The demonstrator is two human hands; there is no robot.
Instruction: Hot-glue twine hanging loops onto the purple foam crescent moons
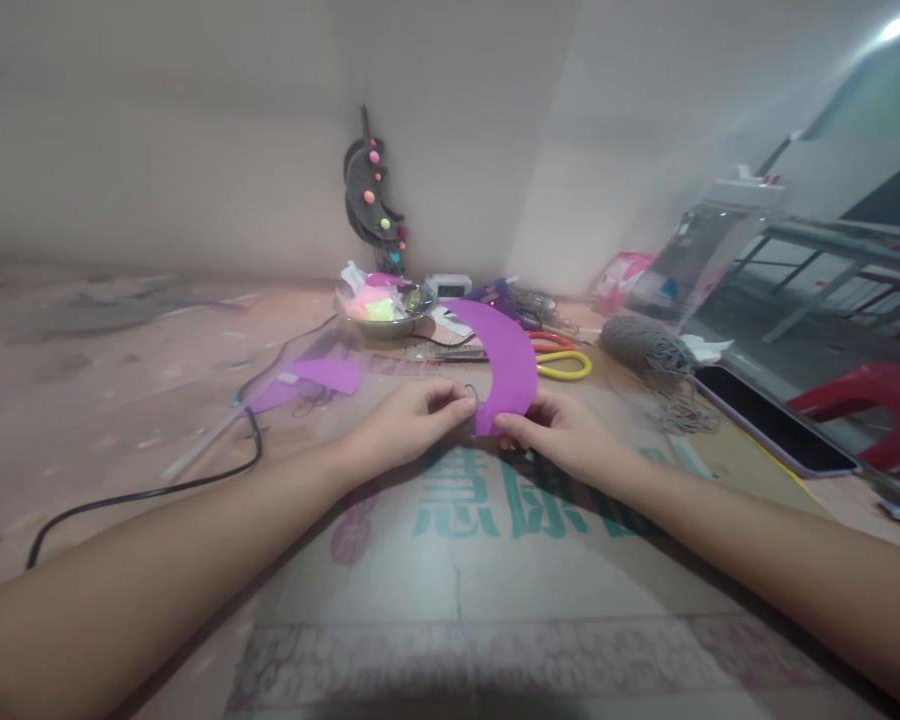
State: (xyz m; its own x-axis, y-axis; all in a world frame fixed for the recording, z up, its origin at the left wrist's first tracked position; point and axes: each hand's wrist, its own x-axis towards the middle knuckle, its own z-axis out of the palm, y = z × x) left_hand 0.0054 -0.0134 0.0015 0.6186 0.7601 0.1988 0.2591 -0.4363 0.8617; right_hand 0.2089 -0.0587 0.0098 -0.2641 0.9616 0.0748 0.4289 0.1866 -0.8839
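My right hand (547, 430) pinches a purple crescent-shaped cutout (514, 365) near its lower tip, thumb in front and fingers behind. The crescent stands upright, its curved back to the right. Close beside that tip, my left hand (431, 415) is closed in a pinch on a thin grey string (471, 390), of which a small loop shows above the fingertips. Whether the string touches the crescent I cannot tell. Behind the crescent lie scissors with orange and yellow handles (566, 365). Another purple piece (319, 375) rests left of my hands, with thin string by it.
A glass bowl (382, 322) of colourful bits stands at the back. Near the wall rises a dark crescent ornament with pompoms (371, 190). Grey yarn (641, 345) and a phone (772, 420) lie at right. A black cable (157, 490) curves at left, and a red stool (870, 415) stands beyond.
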